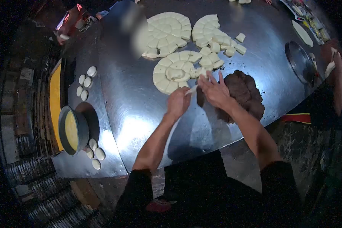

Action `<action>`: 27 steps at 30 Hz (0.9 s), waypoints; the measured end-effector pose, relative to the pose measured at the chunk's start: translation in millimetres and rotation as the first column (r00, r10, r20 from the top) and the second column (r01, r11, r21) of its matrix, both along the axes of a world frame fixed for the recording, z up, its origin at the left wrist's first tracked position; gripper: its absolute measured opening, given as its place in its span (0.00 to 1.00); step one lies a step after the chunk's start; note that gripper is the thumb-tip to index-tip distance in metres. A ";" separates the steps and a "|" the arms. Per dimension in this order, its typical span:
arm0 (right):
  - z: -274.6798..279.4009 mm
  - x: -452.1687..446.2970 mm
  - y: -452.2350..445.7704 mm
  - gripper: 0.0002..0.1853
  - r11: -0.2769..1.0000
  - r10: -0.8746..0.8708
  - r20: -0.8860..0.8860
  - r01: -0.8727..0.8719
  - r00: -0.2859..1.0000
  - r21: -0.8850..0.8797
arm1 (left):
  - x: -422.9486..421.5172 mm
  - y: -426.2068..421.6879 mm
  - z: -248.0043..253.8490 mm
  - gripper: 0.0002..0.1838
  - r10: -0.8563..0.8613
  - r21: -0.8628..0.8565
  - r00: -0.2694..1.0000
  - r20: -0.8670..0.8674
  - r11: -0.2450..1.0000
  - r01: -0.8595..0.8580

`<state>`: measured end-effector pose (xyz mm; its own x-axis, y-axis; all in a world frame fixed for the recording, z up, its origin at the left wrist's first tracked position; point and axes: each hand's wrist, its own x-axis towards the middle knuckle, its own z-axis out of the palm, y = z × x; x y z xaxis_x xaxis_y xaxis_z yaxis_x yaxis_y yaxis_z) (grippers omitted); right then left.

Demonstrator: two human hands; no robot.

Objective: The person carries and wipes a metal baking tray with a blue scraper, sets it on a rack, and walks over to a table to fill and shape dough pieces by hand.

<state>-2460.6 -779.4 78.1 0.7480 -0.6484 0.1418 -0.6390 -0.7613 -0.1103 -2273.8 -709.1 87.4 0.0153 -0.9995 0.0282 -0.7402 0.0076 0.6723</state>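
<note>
A thin strip of white dough (pixel 193 90) is between the two hands, slanting up to the right. The left hand (pixel 178 102) has its fingers closed on the low end. The right hand (pixel 214 89) has spread fingers by the high end; I can't tell if they grip.

My left hand (pixel 178 102) pinches a thin pale strip (pixel 193 91) above the metal counter (pixel 140 98), my right hand (pixel 213 90) just beside it, its grip unclear. Cut pale dough (pixel 169 28) lies beyond in rounded slabs, and a dark brown mound (pixel 244 88) sits near my right wrist. At left, a bowl (pixel 84 131) of yellow liquid (pixel 70 129) stands between two clusters of white rounds (pixel 87 82).
</note>
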 end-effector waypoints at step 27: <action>74.3 213.6 252.3 0.23 0.535 -0.461 0.482 -0.200 0.745 0.821 | 187.0 246.8 35.8 0.14 0.219 0.147 0.495 -0.841 0.973 -0.180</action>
<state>-2247.0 -527.0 152.4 0.5964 -0.7924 -0.1279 -0.2535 -0.0348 -0.9667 -2086.8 -462.4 123.2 0.2118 -0.9665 -0.1451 0.2036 -0.1016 0.9738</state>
